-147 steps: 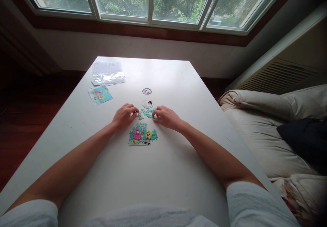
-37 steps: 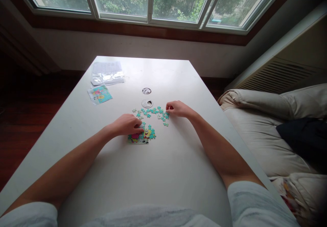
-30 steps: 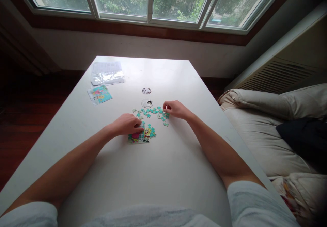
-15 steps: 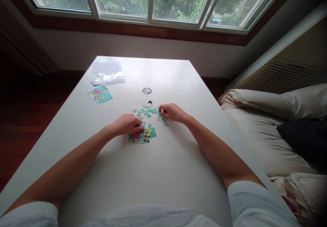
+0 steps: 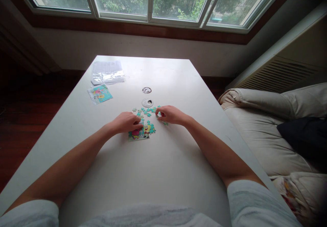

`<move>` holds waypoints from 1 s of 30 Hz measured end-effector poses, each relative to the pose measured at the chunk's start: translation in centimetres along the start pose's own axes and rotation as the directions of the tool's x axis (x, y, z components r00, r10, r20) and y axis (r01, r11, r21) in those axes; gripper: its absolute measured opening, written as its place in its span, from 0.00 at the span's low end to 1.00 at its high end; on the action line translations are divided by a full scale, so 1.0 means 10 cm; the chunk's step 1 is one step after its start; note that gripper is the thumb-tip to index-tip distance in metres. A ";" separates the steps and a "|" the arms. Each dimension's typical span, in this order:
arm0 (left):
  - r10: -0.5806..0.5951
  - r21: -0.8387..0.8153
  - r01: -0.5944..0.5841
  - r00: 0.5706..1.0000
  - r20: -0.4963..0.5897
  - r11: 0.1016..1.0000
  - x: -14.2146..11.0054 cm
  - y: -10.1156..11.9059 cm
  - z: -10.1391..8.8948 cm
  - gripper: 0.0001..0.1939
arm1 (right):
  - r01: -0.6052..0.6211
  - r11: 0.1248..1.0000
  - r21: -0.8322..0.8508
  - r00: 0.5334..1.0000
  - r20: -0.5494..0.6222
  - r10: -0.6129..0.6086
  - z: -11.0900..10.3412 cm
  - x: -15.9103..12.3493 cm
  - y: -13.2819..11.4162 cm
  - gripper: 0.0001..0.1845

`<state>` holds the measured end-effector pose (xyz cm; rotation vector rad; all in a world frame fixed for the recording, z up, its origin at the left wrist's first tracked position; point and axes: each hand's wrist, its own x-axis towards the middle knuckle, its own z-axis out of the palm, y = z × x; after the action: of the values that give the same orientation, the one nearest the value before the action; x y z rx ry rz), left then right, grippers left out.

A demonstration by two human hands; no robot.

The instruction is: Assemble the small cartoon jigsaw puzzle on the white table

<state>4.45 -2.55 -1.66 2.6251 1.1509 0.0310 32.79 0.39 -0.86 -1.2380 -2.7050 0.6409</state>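
A partly assembled jigsaw puzzle [image 5: 147,130] lies flat on the white table, with a yellow cartoon figure and a pink one on it. My left hand [image 5: 127,122] rests at its upper left, fingers curled and thumb pressed on the picture, covering part of it. Beyond the puzzle, loose teal puzzle pieces [image 5: 148,115] are scattered in a loose arc. Over the right end of this arc is my right hand [image 5: 170,114], its thumb and fingers bent in a pinch. Whatever sits between those fingertips is too small to make out. A few pieces are partly hidden under it.
A small picture sheet [image 5: 104,93] with the same cartoon lies at the table's far left, beside a clear plastic packet [image 5: 108,73]. Two round inserts, the nearer a ringed disc [image 5: 147,103], are set in the tabletop [image 5: 158,176]. A cushioned sofa [image 5: 258,138] stands at right.
My right hand has shifted slightly left and nearer to me, covering more of the pieces at the right. My left hand stays on the puzzle, almost unmoved.
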 end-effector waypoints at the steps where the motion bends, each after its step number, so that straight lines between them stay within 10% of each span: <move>1: -0.001 0.003 0.001 1.000 -0.002 1.000 0.00 0.00 0.00 0.23 | 0.006 1.000 0.000 1.000 0.004 -0.006 0.00 0.00 -0.01 0.11; 22: -0.185 -0.361 0.102 0.961 -0.204 0.927 0.07 -0.16 0.02 0.23 | 0.105 0.967 -0.231 0.976 -0.164 -0.146 0.18 0.05 -0.10 0.08; 30: -0.221 -0.385 0.126 0.951 -0.215 0.914 0.06 -0.09 0.03 0.22 | 0.116 0.969 0.217 0.965 -0.255 -0.058 0.30 0.09 -0.13 0.08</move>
<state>4.26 -1.57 -2.23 2.2225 1.3120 0.5131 30.48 -0.74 -3.10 -1.0572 -2.3891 0.7137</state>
